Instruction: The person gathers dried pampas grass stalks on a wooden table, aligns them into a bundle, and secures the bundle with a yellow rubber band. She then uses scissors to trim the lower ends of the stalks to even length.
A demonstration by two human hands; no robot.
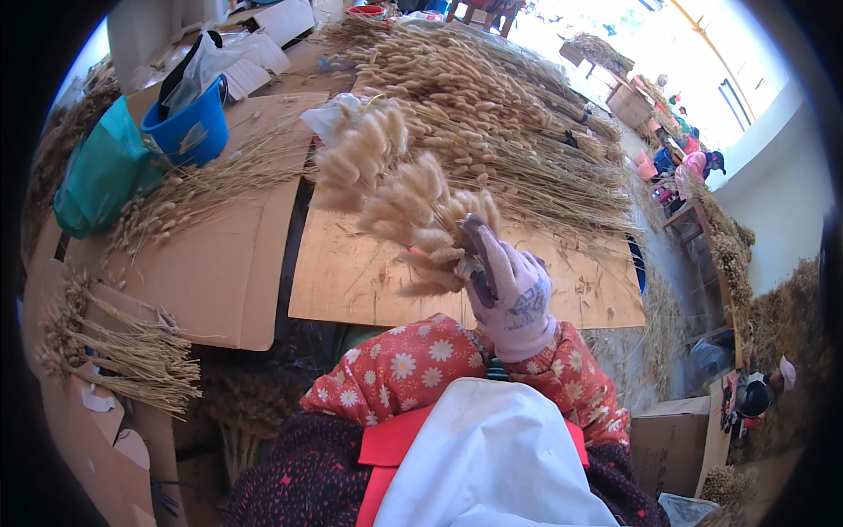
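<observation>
My right hand (512, 290), in a pale glove with printing and grey fingertips, curls around the near end of a cluster of fluffy tan bunny-tail grass heads (411, 204). The heads fan out to the upper left over the wooden board (342, 290). Their stems are hidden behind the glove. My left sleeve (402, 362), red with white daisies, reaches in from the left and ends behind my right hand. That hand itself is almost wholly covered, so what it holds cannot be seen.
A thick spread of bunny-tail grass (454, 85) covers the table's far side. At left stand a blue bucket (191, 135) and a green bag (105, 174) on cardboard (217, 263). Tied stems (138, 356) lie lower left. A person in pink (695, 168) sits at right.
</observation>
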